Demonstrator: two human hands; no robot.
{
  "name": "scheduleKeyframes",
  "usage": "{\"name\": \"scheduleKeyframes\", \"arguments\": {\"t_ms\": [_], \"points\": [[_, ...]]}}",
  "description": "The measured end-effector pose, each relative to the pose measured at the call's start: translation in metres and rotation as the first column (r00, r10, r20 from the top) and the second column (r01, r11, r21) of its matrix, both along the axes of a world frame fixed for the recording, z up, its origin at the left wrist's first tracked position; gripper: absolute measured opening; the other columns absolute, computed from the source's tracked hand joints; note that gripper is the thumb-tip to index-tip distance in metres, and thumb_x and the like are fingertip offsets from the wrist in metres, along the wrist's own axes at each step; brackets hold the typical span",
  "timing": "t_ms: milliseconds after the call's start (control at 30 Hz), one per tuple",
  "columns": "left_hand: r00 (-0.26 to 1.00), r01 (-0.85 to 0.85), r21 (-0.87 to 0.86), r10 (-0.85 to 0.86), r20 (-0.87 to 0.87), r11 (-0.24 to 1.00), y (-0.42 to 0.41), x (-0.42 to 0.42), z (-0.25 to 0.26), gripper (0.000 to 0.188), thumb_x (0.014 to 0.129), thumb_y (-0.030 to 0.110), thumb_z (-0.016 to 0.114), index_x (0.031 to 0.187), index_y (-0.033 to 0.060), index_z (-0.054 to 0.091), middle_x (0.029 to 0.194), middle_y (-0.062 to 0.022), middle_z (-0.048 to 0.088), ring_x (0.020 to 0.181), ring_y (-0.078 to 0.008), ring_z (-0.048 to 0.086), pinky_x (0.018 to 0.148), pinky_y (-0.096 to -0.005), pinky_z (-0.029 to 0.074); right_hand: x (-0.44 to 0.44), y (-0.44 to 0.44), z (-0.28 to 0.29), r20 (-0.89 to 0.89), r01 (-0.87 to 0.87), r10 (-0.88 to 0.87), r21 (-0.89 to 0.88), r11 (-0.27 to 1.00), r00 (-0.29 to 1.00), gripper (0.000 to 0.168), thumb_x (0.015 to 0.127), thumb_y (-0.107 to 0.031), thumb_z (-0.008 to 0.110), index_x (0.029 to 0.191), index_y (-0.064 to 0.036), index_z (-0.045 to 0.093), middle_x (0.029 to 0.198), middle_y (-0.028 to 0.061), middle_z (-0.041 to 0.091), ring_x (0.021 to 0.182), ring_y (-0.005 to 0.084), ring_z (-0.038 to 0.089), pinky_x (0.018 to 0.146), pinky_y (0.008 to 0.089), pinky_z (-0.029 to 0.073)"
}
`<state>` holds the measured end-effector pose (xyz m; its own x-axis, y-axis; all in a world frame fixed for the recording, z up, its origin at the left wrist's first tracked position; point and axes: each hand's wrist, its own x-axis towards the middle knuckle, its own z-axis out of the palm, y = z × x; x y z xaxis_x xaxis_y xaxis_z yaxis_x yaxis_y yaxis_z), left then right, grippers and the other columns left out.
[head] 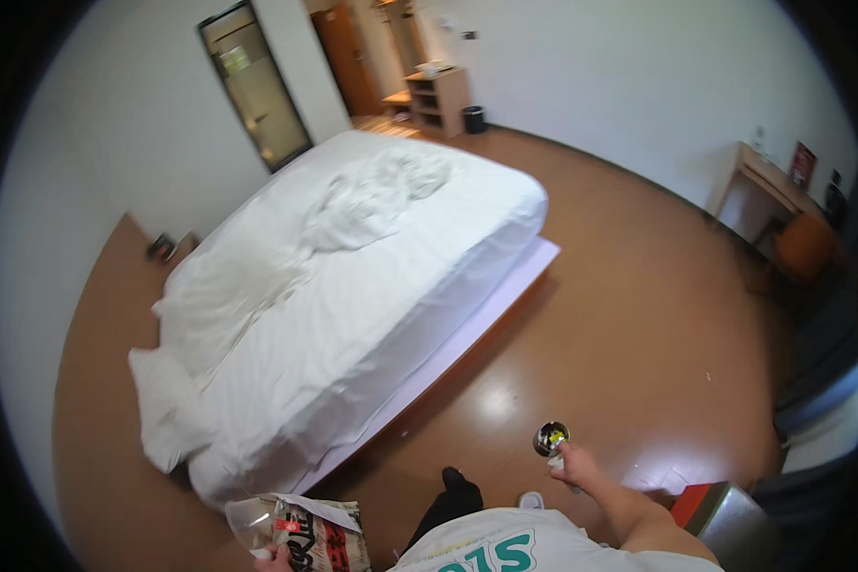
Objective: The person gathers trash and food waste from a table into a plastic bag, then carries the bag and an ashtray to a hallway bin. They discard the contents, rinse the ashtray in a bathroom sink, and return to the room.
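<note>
In the lower right, my right hand (575, 466) grips a small round metal ashtray (541, 443) over the floor, with a yellow-green item and dark bits in it and something white at the fingers. At the bottom left, my left hand (277, 559) is closed on a printed paper bag (339, 543) and a clear plastic container (247, 520) beside it; a white scrap shows at the fingers. Exactly how the fingers hold each of these cannot be seen. The bag bears writing.
A large bed (372, 307) with rumpled white bedding and a pillow (164, 407) stands at my left. An orange chair (804, 247) and wall desk (765, 168) are at the right. A box-like piece (729, 522) with a red side stands beside my right arm. A black bin (475, 120) stands by the far shelf unit (443, 100).
</note>
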<state>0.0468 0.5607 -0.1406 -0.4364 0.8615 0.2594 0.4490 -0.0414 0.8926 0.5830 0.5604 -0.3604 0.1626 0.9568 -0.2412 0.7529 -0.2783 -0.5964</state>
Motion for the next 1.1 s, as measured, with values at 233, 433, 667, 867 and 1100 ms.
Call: {"name": "scheduleKeyframes", "arguments": {"t_ms": [233,433,667,867,1100], "points": [[0.960,0.247,-0.139,-0.261,-0.101,0.959,0.236,0.134,-0.052,0.008,0.064,0.000,0.061,0.063,-0.0014,0.053,0.056,-0.0004,0.050,0.049,-0.0086,0.045,0.045,-0.0226,0.036,0.083,-0.007,-0.036,0.037,0.355,-0.354,-0.142,0.924,0.935,0.050,0.058,-0.032,0.067,0.098,-0.006,0.054,0.087,0.0187,0.059,0.081,0.0334,0.057,0.072,0.0402,0.047],[0.729,0.641,-0.216,-0.672,-0.130,0.737,0.406,0.295,-0.078,0.015,0.073,0.008,0.060,0.085,0.0009,0.056,0.074,-0.0011,0.053,0.066,-0.0103,0.049,0.060,-0.0242,0.041,0.133,-0.008,-0.048,0.086,0.677,-0.680,-0.242,0.695,0.729,0.052,0.056,-0.035,0.069,0.097,-0.005,0.056,0.085,0.0189,0.060,0.080,0.0329,0.059,0.074,0.0390,0.047],[0.671,0.736,-0.126,-0.741,0.003,0.666,0.542,0.530,-0.059,0.009,0.063,0.004,0.064,0.062,-0.0011,0.056,0.053,0.0012,0.050,0.049,-0.0078,0.045,0.046,-0.0231,0.036,0.180,0.037,-0.066,0.014,0.872,-0.879,-0.134,0.472,0.477,0.052,0.059,-0.034,0.069,0.100,-0.004,0.055,0.083,0.0197,0.061,0.079,0.0326,0.060,0.070,0.0392,0.047],[0.638,0.770,-0.043,-0.764,0.099,0.637,0.613,0.715,-0.057,0.005,0.066,0.001,0.061,0.064,-0.0004,0.057,0.055,0.0008,0.051,0.049,-0.0068,0.046,0.045,-0.0222,0.036,0.324,0.072,-0.134,0.059,0.857,-0.871,-0.221,0.465,0.487,0.049,0.054,-0.035,0.072,0.090,-0.005,0.059,0.085,0.0205,0.060,0.081,0.0329,0.059,0.074,0.0393,0.047],[0.697,0.712,-0.070,-0.693,0.186,0.698,0.681,0.859,-0.050,0.004,0.068,0.004,0.061,0.068,0.0008,0.059,0.056,0.0019,0.051,0.049,-0.0067,0.046,0.045,-0.0218,0.037,0.519,0.217,-0.057,-0.042,0.822,-0.824,-0.049,0.567,0.565,0.052,0.054,-0.032,0.069,0.097,-0.007,0.056,0.082,0.0197,0.060,0.080,0.0340,0.058,0.074,0.0386,0.047]]}}
